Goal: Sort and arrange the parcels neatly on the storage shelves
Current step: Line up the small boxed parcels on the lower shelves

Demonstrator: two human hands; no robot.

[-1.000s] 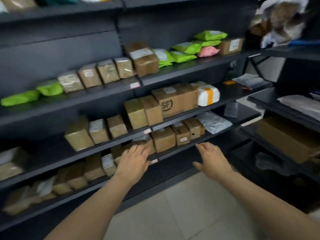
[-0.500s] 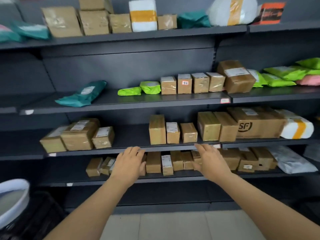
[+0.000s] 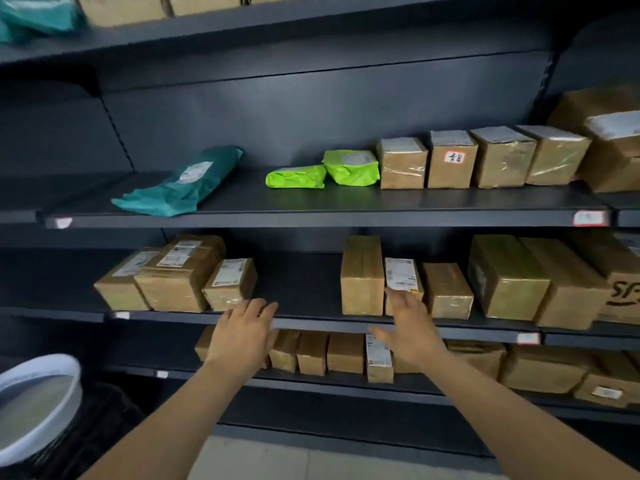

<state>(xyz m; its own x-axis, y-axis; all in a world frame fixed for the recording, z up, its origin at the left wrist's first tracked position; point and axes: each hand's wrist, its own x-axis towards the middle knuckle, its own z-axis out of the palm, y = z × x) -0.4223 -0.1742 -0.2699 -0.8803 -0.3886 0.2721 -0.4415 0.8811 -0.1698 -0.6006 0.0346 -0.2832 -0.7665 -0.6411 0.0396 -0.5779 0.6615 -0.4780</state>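
Both hands reach out at mid frame, fingers straight and holding nothing: left hand (image 3: 242,336), right hand (image 3: 408,327), by the boxes (image 3: 362,275) on the shelf (image 3: 311,322).

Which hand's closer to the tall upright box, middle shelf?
Right. The right hand is just right of the tall box, fingers in front of the labelled box beside it. The left hand is farther off, to the box's left.

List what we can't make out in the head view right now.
All head view.
Top-shelf boxes: cut off by the frame's upper edge.
SF box: cut off by the right edge.
Label on small box: print too small and blurred.
Bottom-shelf box: mostly hidden behind the left hand.
Right hand: contact with small box unclear.
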